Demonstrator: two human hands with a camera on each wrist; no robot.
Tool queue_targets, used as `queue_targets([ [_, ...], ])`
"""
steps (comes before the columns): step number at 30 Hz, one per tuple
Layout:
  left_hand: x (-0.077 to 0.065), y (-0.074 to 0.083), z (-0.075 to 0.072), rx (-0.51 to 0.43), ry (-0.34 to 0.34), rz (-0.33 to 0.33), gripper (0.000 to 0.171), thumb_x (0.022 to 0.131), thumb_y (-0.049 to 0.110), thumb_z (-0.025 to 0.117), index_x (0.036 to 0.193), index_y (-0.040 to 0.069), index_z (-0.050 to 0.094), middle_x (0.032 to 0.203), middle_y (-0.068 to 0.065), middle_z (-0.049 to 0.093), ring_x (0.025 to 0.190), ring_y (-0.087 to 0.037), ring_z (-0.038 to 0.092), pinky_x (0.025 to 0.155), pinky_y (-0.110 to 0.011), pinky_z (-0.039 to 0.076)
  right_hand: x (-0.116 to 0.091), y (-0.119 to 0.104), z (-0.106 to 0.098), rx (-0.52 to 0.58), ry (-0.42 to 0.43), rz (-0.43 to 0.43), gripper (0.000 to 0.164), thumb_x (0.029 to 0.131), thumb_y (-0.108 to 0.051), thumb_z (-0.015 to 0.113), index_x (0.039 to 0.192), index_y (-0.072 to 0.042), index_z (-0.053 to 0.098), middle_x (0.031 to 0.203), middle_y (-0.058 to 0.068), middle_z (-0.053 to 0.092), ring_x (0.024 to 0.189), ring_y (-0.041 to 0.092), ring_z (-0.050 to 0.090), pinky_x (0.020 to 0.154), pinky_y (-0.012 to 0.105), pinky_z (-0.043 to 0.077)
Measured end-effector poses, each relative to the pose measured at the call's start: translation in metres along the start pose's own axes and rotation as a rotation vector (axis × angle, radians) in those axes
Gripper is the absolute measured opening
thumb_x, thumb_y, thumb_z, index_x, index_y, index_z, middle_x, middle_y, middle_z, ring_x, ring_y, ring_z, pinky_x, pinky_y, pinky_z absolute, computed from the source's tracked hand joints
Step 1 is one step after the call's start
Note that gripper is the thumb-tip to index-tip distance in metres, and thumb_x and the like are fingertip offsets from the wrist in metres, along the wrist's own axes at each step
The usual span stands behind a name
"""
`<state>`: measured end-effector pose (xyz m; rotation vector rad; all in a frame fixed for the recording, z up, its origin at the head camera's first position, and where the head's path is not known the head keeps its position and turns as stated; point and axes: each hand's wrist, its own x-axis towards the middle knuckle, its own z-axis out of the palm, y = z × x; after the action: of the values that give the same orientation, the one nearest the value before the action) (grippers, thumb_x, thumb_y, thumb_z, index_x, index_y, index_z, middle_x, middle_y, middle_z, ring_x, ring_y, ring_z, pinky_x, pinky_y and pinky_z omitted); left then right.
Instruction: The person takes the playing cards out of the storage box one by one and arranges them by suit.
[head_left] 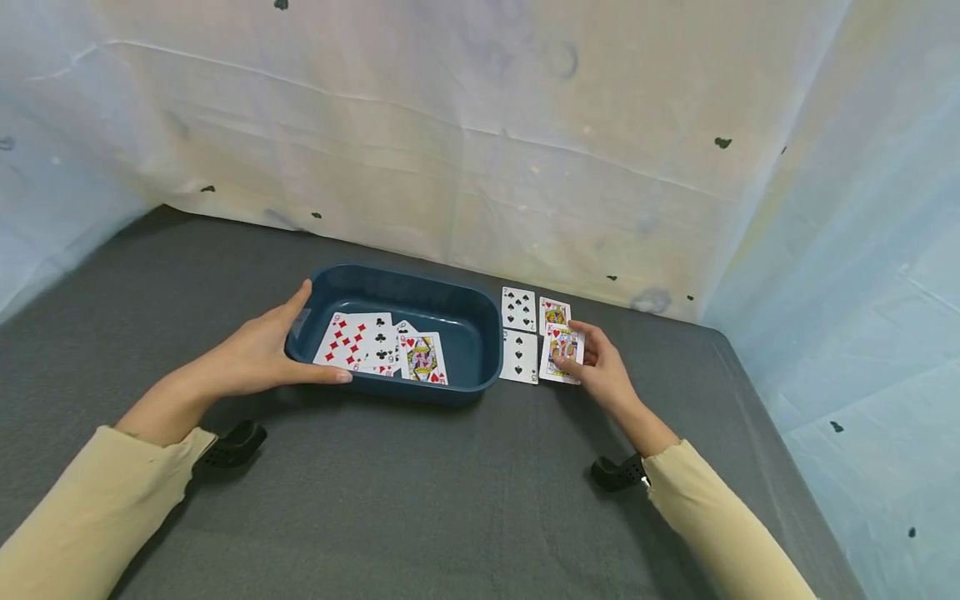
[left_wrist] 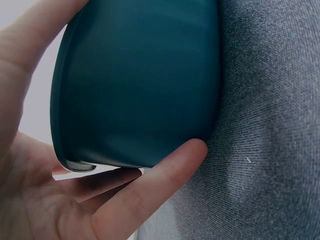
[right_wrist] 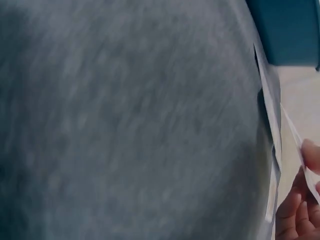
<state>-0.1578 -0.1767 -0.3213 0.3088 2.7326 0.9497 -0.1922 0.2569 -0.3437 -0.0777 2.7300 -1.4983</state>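
Note:
A dark blue plastic tub stands on the grey cloth, several playing cards lying face up inside. My left hand grips its left end, the thumb along the near rim and the fingers at the far left corner. From the left wrist view, fingers spread about the tub's end wall. Right of the tub, my right hand pinches a hearts face card between thumb and fingers; the card shows edge-on, tilted above the cloth, in the right wrist view.
Beside the tub's right end, two spade cards lie in a column, with another red face card partly behind the held one. A pale patterned curtain hangs behind the grey table and at both sides.

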Motion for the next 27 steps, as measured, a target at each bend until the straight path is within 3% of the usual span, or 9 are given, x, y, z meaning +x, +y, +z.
queue_targets([
  [5,0.000,0.001,0.000,0.000,0.003,0.002,0.137,0.068,0.064,0.076,0.151,0.006,-0.015,0.155,-0.034,0.007,0.139,-0.053,0.018,0.104,-0.070,0.024,0.002,0.009,-0.004,-0.066,-0.028,0.000,0.063,0.088,-0.004,0.067,0.143,-0.002,0.037,0.117,0.027,0.059,0.088,0.012,0.060,0.065,0.016,0.048],
  [14,0.000,0.000,0.000,-0.002,0.003,0.000,0.136,0.068,0.064,0.076,0.151,0.006,-0.015,0.155,-0.033,0.007,0.139,-0.053,0.018,0.105,-0.070,0.023,0.005,0.014,-0.004,-0.375,-0.055,-0.037,0.060,0.087,-0.012,0.071,0.140,-0.003,0.044,0.094,0.017,0.058,0.073,0.016,0.057,0.058,0.024,0.044],
  [22,0.000,0.001,-0.001,0.000,0.002,-0.004,0.137,0.068,0.064,0.076,0.151,0.007,-0.016,0.155,-0.034,0.007,0.139,-0.053,0.017,0.105,-0.070,0.023,0.005,0.009,-0.004,-0.506,-0.074,-0.040,0.053,0.088,-0.020,0.070,0.137,-0.006,0.052,0.121,0.026,0.046,0.099,0.034,0.048,0.078,0.043,0.041],
  [27,0.000,0.000,0.000,0.001,0.002,-0.003,0.137,0.068,0.064,0.076,0.151,0.006,-0.015,0.155,-0.034,0.007,0.139,-0.054,0.018,0.105,-0.070,0.023,0.004,0.008,-0.003,-0.547,-0.092,-0.064,0.045,0.090,-0.021,0.068,0.131,-0.005,0.058,0.129,0.028,0.044,0.103,0.037,0.044,0.084,0.050,0.037],
])
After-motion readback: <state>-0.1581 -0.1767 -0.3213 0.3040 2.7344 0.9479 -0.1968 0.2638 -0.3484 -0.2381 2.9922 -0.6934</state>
